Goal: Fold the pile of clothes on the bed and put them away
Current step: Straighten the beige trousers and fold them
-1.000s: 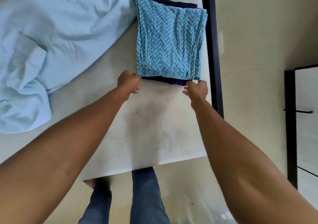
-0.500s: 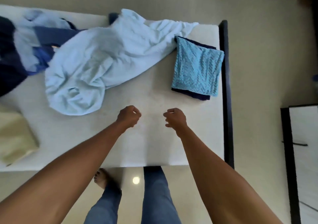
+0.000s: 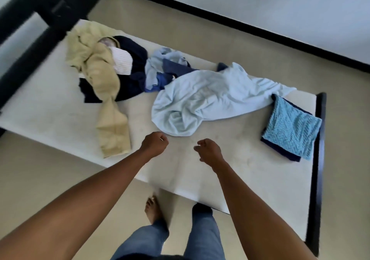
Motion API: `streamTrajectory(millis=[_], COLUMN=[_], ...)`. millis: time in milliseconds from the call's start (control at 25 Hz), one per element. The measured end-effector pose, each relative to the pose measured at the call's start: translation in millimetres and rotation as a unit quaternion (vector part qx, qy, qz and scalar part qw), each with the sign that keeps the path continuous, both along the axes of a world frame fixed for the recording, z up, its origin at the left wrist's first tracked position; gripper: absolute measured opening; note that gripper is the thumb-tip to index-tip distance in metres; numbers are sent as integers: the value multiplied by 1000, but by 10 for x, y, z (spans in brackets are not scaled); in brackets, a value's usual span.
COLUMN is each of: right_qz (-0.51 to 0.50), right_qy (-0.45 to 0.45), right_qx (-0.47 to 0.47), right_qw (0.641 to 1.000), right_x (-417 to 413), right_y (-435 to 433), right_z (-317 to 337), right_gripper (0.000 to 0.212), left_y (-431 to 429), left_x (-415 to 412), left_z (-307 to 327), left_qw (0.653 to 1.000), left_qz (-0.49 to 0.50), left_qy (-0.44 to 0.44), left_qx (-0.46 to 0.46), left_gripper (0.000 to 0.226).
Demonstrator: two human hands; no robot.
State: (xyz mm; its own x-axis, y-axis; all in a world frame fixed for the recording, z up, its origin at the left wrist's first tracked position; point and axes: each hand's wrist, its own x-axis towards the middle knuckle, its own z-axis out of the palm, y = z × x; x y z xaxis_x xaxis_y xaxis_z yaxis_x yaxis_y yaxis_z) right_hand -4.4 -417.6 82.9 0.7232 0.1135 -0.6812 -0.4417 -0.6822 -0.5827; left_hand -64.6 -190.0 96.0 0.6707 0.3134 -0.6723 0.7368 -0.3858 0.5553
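A folded stack [image 3: 291,128], a turquoise zigzag cloth on top of a dark navy one, lies at the right end of the bed [image 3: 230,171]. A crumpled light blue garment [image 3: 202,99] sprawls across the middle. Behind it sit blue and navy clothes [image 3: 166,69], and at the far left a beige garment [image 3: 104,81] drapes over dark and white striped pieces. My left hand [image 3: 155,143] and my right hand [image 3: 209,152] hover over bare mattress just in front of the light blue garment, both loosely fisted and holding nothing.
A black bed frame rail [image 3: 318,159] runs along the right end of the mattress. Dark furniture [image 3: 50,5] stands beyond the bed's far left. Tan floor surrounds the bed, and my legs and a bare foot [image 3: 153,211] stand at the near edge.
Both hands let go of the folded turquoise stack and drew back toward me. The view swung left, bringing the unfolded pile into sight.
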Motion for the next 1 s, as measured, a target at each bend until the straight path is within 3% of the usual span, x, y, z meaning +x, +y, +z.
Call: streamTrajectory(millis=[320,640,760,920,1000], right_qz=[200,330,309,166,146], right_qy=[-7,-58,-40,58,93], right_qx=[-34,-81,-76,-73,-50], right_qw=[979,939,947,982,984], right_x=[41,584,833,1094,1256], right_y=[1119,2662,3430,4364,4860], right_z=[228,123,-165,-568,-807], right_gripper=[38,33,30,23,22], left_y=[1130,2446,3146,4077,4547], left_x=[-501,-741,-490,-98,61], left_z=[385,80,-261,-562,-665], left_qw=[997,989,993,997,998], left_qz=[17,141,119,68,55], left_qy=[9,20,22,35,32], left_qx=[74,25,17,18,11], left_gripper=[14,11,10,12,8])
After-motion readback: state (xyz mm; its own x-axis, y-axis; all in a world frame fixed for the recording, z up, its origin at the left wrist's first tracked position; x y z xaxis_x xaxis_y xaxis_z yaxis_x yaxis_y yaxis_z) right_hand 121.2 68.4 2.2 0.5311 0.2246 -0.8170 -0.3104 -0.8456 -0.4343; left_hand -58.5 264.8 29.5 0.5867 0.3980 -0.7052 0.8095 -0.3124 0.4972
